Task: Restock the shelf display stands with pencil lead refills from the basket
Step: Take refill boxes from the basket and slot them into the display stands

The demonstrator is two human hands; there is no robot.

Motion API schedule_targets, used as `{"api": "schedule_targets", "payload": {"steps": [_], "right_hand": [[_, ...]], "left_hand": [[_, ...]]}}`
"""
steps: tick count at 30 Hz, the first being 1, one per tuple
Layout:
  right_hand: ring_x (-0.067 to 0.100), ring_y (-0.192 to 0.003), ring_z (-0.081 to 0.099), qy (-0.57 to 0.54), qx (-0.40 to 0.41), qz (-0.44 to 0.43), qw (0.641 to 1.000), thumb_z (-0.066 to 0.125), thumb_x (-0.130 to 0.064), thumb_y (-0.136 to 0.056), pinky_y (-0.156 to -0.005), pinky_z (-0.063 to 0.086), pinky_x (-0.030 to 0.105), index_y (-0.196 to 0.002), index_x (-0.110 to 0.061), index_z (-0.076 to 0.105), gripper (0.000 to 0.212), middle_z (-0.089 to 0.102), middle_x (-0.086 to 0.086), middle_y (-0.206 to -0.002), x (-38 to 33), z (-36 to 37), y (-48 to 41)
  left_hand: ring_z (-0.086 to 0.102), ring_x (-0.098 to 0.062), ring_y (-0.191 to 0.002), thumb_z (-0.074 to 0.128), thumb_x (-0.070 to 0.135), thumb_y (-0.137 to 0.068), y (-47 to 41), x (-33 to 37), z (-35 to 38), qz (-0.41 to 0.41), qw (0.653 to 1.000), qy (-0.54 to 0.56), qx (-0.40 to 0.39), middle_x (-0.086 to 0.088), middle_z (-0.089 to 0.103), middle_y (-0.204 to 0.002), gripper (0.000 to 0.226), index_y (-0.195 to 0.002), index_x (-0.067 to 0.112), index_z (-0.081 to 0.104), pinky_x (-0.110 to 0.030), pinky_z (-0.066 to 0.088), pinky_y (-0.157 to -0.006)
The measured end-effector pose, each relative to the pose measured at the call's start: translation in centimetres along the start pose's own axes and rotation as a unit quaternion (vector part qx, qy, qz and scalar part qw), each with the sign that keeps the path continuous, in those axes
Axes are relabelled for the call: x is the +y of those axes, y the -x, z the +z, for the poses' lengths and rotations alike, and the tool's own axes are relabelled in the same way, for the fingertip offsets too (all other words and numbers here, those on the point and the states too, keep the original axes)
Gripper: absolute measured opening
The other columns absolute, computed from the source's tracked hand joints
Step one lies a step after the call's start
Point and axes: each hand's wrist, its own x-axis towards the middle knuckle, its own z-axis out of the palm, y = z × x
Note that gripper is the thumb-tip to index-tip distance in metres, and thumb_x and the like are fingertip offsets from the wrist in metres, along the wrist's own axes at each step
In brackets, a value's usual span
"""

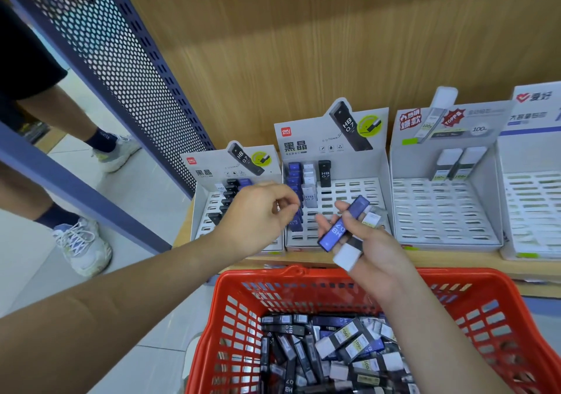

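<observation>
A red basket [501,327] below me holds several lead refill cases [328,351] in black, blue and white. My right hand [364,242] holds a few refill cases above the shelf edge: a blue one [343,223] on top, pinned by the thumb, and white-capped ones under it. My left hand [258,214] hovers with curled fingers in front of the second display stand [358,193], beside its column of blue cases [294,178]; whether it pinches anything is unclear. The leftmost stand [209,202] holds black cases.
A third stand [440,211] carries two white-capped cases at its back; a fourth stand [534,211] sits at the right edge. A perforated blue shelf panel [121,69] rises on the left. Another person's legs and sneakers [82,242] stand on the floor beyond it.
</observation>
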Motion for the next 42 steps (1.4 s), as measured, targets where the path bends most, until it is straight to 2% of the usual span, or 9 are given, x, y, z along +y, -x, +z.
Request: {"api": "schedule_targets", "payload": {"steps": [3,6,10,13,17,21,26,35,42], "right_hand": [[0.027,-0.091,0.069,-0.016,-0.051,-0.010,0.999,0.057,-0.009,-0.080,-0.078,0.059,0.045,-0.102,-0.007,0.062,0.023,0.071,0.009,-0.079,0.2,1.2,0.3],[0.025,-0.078,0.071,0.008,-0.077,-0.010,0.997,0.058,-0.013,-0.078,-0.068,0.061,0.048,-0.100,-0.011,0.063,0.022,0.072,0.008,-0.085,0.6,1.9,0.6],[0.026,-0.090,0.071,0.062,-0.083,-0.035,0.994,0.053,-0.013,-0.096,-0.078,0.061,0.039,-0.109,-0.005,0.063,0.018,0.070,0.016,-0.100,0.5,1.5,0.6],[0.026,-0.084,0.070,0.141,-0.062,-0.052,0.987,0.054,-0.016,-0.097,-0.072,0.061,0.037,-0.107,-0.007,0.068,0.019,0.070,0.018,-0.094,0.2,1.3,0.7],[0.015,-0.052,0.057,0.234,-0.038,-0.035,0.971,0.058,-0.022,-0.094,-0.047,0.048,0.023,-0.103,-0.008,0.069,0.020,0.064,0.008,-0.069,-0.2,1.0,1.1],[0.011,-0.041,0.042,0.285,-0.081,0.033,0.954,0.066,-0.025,-0.085,-0.039,0.032,0.019,-0.091,-0.006,0.064,0.020,0.057,0.007,-0.062,0.0,1.1,1.6],[0.013,-0.049,0.048,0.283,-0.066,0.027,0.957,0.073,-0.021,-0.074,-0.039,0.032,0.017,-0.105,0.002,0.065,0.040,0.066,0.015,-0.076,0.2,1.2,1.5],[0.009,-0.057,0.055,0.177,-0.006,-0.078,0.981,0.065,0.002,-0.085,-0.041,0.031,0.016,-0.082,-0.007,0.065,0.010,0.065,0.004,-0.068,0.1,1.7,1.2],[0.006,-0.051,0.057,0.313,-0.038,-0.070,0.946,0.072,-0.014,-0.081,-0.042,0.033,0.018,-0.094,-0.005,0.069,0.017,0.068,0.001,-0.065,0.6,2.1,1.3]], "left_hand": [[0.066,-0.019,-0.068,0.070,0.026,-0.085,1.0,1.9,0.8,-0.089,0.974,0.167,-0.123,-0.004,0.070,-0.077,0.012,-0.091,0.018,0.064,-0.032,0.054,-0.069],[0.067,-0.025,-0.066,0.067,0.013,-0.088,1.7,2.8,1.7,-0.137,0.941,0.274,-0.146,-0.009,0.071,-0.079,0.011,-0.095,0.010,0.060,-0.036,0.057,-0.069],[0.063,-0.012,-0.060,0.062,0.011,-0.091,1.6,2.5,0.8,-0.169,0.934,0.274,-0.156,-0.005,0.069,-0.071,0.004,-0.090,0.009,0.065,-0.024,0.054,-0.062],[0.063,-0.011,-0.064,0.064,0.023,-0.089,1.8,2.4,0.1,-0.177,0.931,0.235,-0.216,-0.007,0.070,-0.074,0.019,-0.082,0.007,0.069,-0.021,0.052,-0.062],[0.062,-0.015,-0.064,0.068,0.026,-0.086,1.4,2.2,-0.7,-0.186,0.933,0.265,-0.158,-0.007,0.068,-0.075,0.016,-0.092,0.011,0.066,-0.026,0.053,-0.062],[0.064,-0.014,-0.074,0.070,0.017,-0.084,0.9,1.6,-1.5,-0.170,0.910,0.337,-0.173,-0.002,0.068,-0.088,0.030,-0.113,0.020,0.065,-0.022,0.052,-0.066],[0.064,-0.016,-0.071,0.074,0.001,-0.078,0.7,1.3,-2.0,-0.171,0.928,0.309,-0.121,-0.015,0.068,-0.082,0.011,-0.087,0.006,0.073,-0.023,0.055,-0.068],[0.063,-0.023,-0.067,0.080,0.004,-0.073,1.5,1.5,-0.3,-0.138,0.946,0.254,-0.146,-0.010,0.065,-0.072,0.018,-0.073,0.011,0.063,-0.036,0.055,-0.070],[0.063,-0.020,-0.069,0.068,0.012,-0.086,1.0,1.7,-1.8,-0.166,0.912,0.351,-0.130,-0.007,0.067,-0.074,0.018,-0.104,0.014,0.063,-0.033,0.054,-0.071]]}}
